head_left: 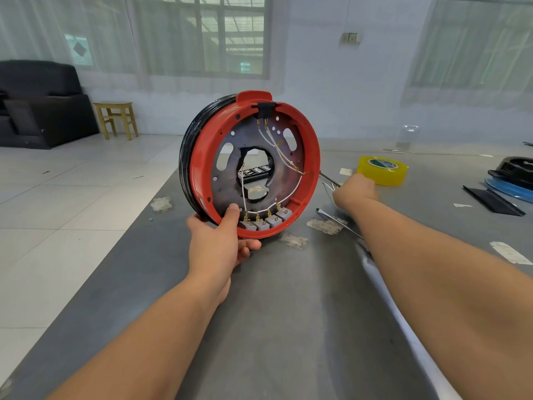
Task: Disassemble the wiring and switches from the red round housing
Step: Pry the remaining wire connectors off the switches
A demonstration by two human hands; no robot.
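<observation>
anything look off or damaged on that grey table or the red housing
Yes. The grey table carries ragged whitish patches, like torn tape or glue residue, around the red round housing. The central hole in the housing's dark metal plate has a rough, jagged edge, not a clean circle.

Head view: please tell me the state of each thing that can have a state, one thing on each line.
red round housing: upright on edge, open side toward camera
white wires: attached inside
grey switches: four, seated in the bottom rim
left hand: grips the housing's lower rim
right hand: curled on a thin metal tool
yellow tape roll: lying flat
</observation>
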